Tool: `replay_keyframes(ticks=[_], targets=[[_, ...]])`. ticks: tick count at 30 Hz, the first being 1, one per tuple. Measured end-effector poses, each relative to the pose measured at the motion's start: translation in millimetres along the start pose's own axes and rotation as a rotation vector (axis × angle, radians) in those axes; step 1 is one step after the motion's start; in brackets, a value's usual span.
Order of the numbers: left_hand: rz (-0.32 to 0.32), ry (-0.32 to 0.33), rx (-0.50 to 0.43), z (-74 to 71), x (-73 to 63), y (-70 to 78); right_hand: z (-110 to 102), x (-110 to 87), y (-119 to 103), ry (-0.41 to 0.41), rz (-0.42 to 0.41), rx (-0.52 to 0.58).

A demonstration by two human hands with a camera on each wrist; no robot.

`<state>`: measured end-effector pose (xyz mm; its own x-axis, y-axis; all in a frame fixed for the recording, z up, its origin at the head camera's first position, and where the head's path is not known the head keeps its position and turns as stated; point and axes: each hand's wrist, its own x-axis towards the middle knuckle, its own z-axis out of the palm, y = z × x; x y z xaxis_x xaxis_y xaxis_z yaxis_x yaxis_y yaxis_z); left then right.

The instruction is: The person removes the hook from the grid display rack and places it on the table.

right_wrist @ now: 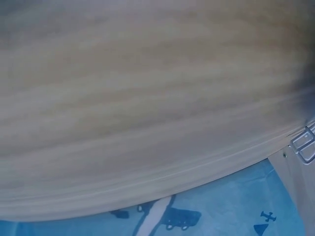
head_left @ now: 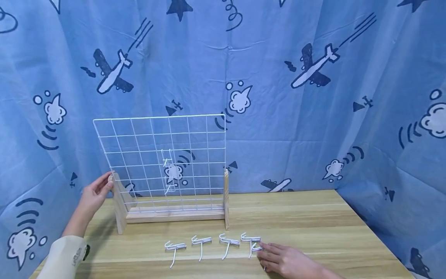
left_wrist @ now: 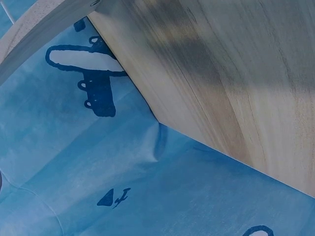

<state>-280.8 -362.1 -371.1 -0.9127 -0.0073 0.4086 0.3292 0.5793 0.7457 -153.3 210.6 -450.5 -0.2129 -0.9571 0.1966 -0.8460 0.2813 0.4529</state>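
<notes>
With our left hand (head_left: 95, 190) we pinch the wooden stand (head_left: 175, 216) at the top of its side post, thumb and fingers nearly closed. The fingers of our right hand (head_left: 287, 261) touch a hook (head_left: 256, 248); the thumb is hidden, so we cannot tell whether they grip. Left of that hand lie four more hooks (head_left: 202, 241), backs running sideways, prongs pointing toward us. Right of our left hand stands the wire grid (head_left: 155, 150), longer sideways. The left wrist view shows a table (left_wrist: 236, 98) corner that stand and arm cover in the head view.
</notes>
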Motion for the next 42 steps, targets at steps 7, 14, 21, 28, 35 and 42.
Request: replay_keyframes(ticks=[7, 14, 21, 28, 35, 42], targets=[[0.029, 0.006, -0.03, -0.3, 0.7, -0.5, -10, 2.1, -4, -0.002, 0.027, 0.012], [0.023, 0.006, -0.021, -0.6, 1.6, -1.8, -17, 8.2, -5, 0.049, 0.073, 0.026], [0.02, -0.004, -0.029, -1.5, 2.4, -1.2, -19, 18.1, 7, 0.264, 0.08, -0.097], [0.035, 0.003, -0.046, -0.6, 2.1, -3.3, -28, 32.4, 20, 0.389, 0.147, -0.14], [0.052, 0.01, -0.05, 0.6, 1.8, -2.0, -33, 51.7, 30, 0.498, 0.201, -0.097], [0.049, 0.009, -0.048, 0.6, 1.3, -2.5, -40, 68.4, 36, 0.541, 0.234, -0.05]])
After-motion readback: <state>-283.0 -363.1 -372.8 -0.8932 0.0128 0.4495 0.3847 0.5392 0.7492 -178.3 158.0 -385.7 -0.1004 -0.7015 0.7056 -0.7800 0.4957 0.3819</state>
